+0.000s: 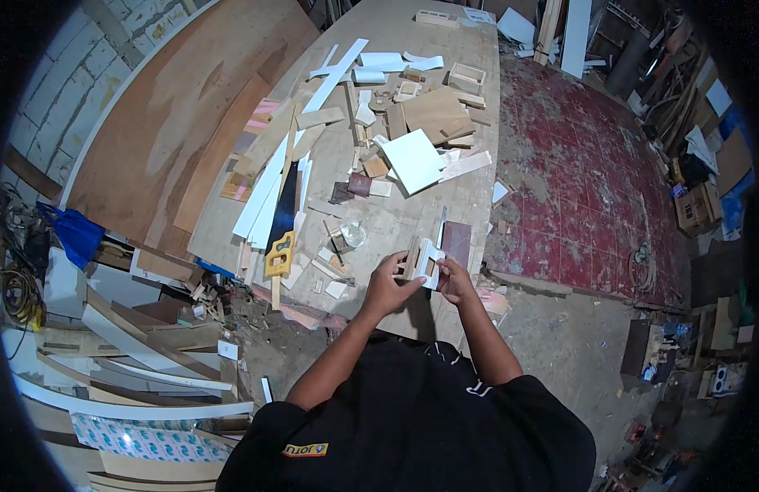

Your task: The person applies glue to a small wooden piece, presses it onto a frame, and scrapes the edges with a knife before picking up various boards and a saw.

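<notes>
Above the near edge of the workbench, I hold a small wooden frame with a white face and an opening in it. My left hand grips its left side, the thumb lying along the lower edge. My right hand is closed on the right side with bent fingers. Just beyond my right hand lies a dark reddish-brown flat sheet. A thin strip stands out beside it, its lower part hidden by the frame. Left of my hands are a clear crumpled plastic piece and small wood offcuts.
A handsaw with a yellow handle lies along the bench's left side. White strips, a white square board and a brown panel are piled farther back. Large plywood leans at left; red-tiled floor lies at right.
</notes>
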{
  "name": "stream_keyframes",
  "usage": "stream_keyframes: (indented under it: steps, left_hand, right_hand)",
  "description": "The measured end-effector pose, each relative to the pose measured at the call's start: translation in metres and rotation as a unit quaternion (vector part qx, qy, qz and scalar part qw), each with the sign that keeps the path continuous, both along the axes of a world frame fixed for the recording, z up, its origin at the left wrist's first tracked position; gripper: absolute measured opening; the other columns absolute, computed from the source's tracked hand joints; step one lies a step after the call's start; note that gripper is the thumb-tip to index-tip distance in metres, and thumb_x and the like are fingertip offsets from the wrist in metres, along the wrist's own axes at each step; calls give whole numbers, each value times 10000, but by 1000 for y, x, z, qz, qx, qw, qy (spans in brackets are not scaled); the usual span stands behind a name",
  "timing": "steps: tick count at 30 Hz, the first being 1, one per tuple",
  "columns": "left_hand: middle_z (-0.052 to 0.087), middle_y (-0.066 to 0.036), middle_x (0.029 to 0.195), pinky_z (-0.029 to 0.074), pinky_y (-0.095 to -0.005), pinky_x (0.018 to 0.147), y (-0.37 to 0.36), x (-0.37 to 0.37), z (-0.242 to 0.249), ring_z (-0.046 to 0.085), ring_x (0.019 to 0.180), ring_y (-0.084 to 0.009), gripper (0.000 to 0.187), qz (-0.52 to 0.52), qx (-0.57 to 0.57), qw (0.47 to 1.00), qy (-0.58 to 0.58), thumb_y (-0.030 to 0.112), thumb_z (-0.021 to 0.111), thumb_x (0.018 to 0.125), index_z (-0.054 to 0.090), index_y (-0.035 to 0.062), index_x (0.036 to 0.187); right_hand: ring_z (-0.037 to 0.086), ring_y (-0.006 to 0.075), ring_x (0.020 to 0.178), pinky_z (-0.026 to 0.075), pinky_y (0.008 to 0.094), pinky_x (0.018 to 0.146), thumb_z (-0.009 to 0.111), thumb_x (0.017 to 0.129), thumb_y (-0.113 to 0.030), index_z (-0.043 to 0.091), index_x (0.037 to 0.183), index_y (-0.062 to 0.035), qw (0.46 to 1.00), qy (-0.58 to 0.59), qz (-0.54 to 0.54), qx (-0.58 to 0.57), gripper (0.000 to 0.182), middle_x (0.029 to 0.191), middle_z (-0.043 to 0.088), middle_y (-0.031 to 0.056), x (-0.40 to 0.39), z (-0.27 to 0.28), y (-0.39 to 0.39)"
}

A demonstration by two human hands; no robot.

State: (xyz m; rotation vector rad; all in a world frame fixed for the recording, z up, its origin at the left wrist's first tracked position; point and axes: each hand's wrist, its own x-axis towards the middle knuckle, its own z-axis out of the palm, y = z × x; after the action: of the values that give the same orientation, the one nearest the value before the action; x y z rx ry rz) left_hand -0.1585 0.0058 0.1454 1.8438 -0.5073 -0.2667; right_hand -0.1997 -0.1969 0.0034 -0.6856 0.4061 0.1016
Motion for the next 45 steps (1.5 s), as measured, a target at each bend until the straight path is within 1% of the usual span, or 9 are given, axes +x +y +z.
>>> stream_keyframes:
  steps: [2, 5, 14, 23, 24, 30, 32, 36, 45]
  left_hand:
    - [654, -157, 1065, 535, -334, 802, 1, 2, -1, 660, 944, -236, 533, 1, -17, 999, 36, 215, 776, 758, 571, -11, 1195]
    - [660, -142, 1052, 536, -312, 780, 3, 13, -13, 663, 911, -198, 473, 11, -33, 997, 73, 174, 732, 800, 569, -20, 1199]
    - [650, -63, 1043, 525, -261, 753, 30, 46, -72, 624, 911, -116, 354, 46, -138, 970, 193, 149, 464, 945, 576, -39, 1224]
    - [615, -99, 1130, 560, -328, 797, 36, 35, -68, 633, 959, -164, 392, 11, -190, 927, 323, 158, 593, 942, 475, -15, 1273]
    - [604, -120, 1157, 577, -391, 812, 38, 31, -60, 638, 996, -213, 401, 9, -199, 912, 359, 201, 569, 956, 455, -2, 1283]
    - [586, -146, 1214, 569, -430, 834, 45, 31, -69, 620, 1066, -272, 433, -5, -275, 871, 406, 256, 524, 975, 435, 31, 1335]
    - [585, -146, 1214, 567, -435, 840, 45, 33, -70, 619, 1070, -271, 429, -4, -290, 865, 410, 249, 521, 975, 435, 30, 1334]
    - [585, -144, 1211, 565, -435, 841, 43, 36, -72, 619, 1064, -267, 420, 23, -316, 863, 394, 238, 517, 974, 437, 35, 1332]
    - [622, -106, 1115, 540, -377, 863, 44, 52, -68, 632, 1005, -197, 380, 15, -285, 873, 394, 182, 581, 909, 507, 13, 1241]
  right_hand:
    - [548, 81, 643, 538, 277, 674, 558, 905, -134, 528, 1268, -66, 999, 21, -32, 26, 371, 791, 567, -44, 1, 28, 6]
    - [491, 60, 586, 508, 250, 612, 577, 892, -129, 507, 1293, -70, 994, 71, -81, -7, 411, 738, 526, -59, 10, 47, 9]
    - [521, 61, 641, 502, 280, 611, 667, 867, -146, 483, 1310, -98, 993, -16, -12, -115, 482, 811, 579, -36, 1, 54, -11]
    - [505, 47, 645, 495, 250, 625, 692, 861, -136, 474, 1310, -90, 992, 0, -25, -121, 501, 875, 615, -27, 1, 60, -4]
    - [505, 47, 645, 495, 250, 625, 692, 861, -136, 474, 1310, -90, 992, -1, -24, -121, 501, 875, 615, -27, 2, 58, -6]
    - [510, 33, 628, 427, 170, 541, 664, 878, -133, 490, 1293, -93, 995, 8, -12, -96, 451, 851, 619, -29, 5, 53, -5]
    - [604, 105, 733, 543, 282, 662, 679, 869, -177, 510, 1244, -83, 997, 22, -11, -70, 421, 950, 621, 0, 6, 55, -3]
    - [627, 97, 752, 541, 281, 627, 640, 895, -147, 536, 1251, -91, 998, 40, -15, -49, 375, 899, 629, 4, 9, 76, 5]
    - [632, 158, 832, 584, 428, 761, 644, 895, -133, 518, 1274, -64, 994, 35, 36, -93, 406, 968, 619, 38, 18, 44, 4]
